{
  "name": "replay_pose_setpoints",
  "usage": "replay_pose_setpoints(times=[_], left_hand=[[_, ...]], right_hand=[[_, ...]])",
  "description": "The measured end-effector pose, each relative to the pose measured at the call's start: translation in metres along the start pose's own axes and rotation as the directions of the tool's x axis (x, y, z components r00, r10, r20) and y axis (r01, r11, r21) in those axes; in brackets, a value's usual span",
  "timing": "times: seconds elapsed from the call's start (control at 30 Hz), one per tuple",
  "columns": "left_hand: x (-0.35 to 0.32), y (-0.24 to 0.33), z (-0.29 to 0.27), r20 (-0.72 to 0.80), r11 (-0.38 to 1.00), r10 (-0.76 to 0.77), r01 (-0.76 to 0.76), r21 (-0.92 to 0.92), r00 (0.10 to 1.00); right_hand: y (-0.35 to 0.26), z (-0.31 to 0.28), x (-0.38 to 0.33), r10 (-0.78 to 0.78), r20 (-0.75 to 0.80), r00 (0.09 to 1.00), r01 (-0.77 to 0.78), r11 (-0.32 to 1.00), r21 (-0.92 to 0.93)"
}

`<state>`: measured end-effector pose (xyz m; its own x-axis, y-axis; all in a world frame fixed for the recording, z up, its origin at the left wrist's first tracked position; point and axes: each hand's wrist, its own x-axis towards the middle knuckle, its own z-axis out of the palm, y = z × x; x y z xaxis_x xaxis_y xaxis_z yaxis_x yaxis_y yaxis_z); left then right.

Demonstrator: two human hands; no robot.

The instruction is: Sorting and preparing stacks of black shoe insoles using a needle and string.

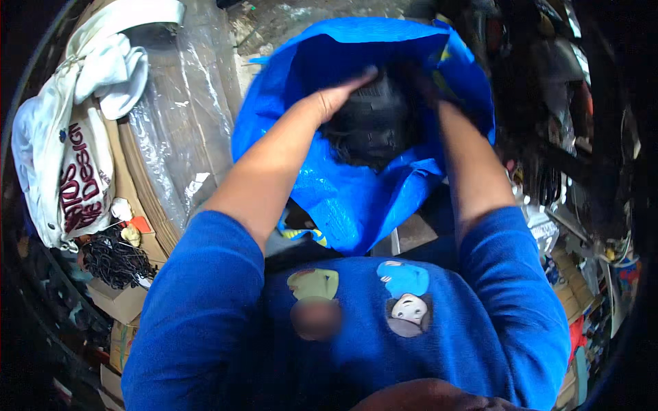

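Observation:
A large blue plastic sack (pixel 394 205) stands with its mouth wide around both my hands. Inside it is a black bundle (pixel 373 123) that looks wrapped in shiny plastic, with a faint pale label near its top. My left hand (pixel 339 96) grips the bundle's upper left side, thumb stretched across the top; its other fingers are mostly hidden. On the other side, my right hand (pixel 428 85) reaches into the sack beside the bundle. Shadow and blur hide its fingers, so its hold cannot be made out. The sack's lower contents are out of sight.
Left of the sack lie flattened cardboard and clear plastic sheeting (pixel 181 116). A white cloth bag (pixel 86 151) hangs there, above a tangle of black cords (pixel 116 260). Dark clutter crowds the right side, with cardboard boxes (pixel 572 298) lower down.

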<state>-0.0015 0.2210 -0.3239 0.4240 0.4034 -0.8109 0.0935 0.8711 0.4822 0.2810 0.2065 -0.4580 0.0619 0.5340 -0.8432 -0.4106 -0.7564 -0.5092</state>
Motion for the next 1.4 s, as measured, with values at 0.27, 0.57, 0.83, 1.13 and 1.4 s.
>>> replay_pose_setpoints(times=[0.27,0.57,0.83,1.13,1.4], left_hand=[[0.044,0.001,-0.014,-0.093,0.986,-0.066,0.079,0.148,0.994],[0.019,0.023,0.005,0.092,0.955,-0.295,0.296,-0.002,0.951],[0.048,-0.032,-0.026,0.038,0.992,-0.112,0.109,0.067,0.993],[-0.106,0.029,0.094,0.346,0.845,0.130,-0.286,0.451,0.929],[-0.267,0.072,0.153,0.482,0.195,0.301,-0.548,0.814,0.823]], right_hand=[[0.083,-0.028,-0.152,0.237,-0.060,0.970,-0.208,0.928,0.308],[0.109,0.096,-0.154,0.291,0.054,0.955,-0.268,0.771,0.578],[0.103,0.098,-0.140,0.209,0.091,0.974,-0.223,0.793,0.566],[0.056,0.106,-0.166,0.034,0.174,0.984,-0.117,0.861,0.495],[0.022,0.101,-0.250,-0.157,0.229,0.961,0.051,0.910,0.412]])
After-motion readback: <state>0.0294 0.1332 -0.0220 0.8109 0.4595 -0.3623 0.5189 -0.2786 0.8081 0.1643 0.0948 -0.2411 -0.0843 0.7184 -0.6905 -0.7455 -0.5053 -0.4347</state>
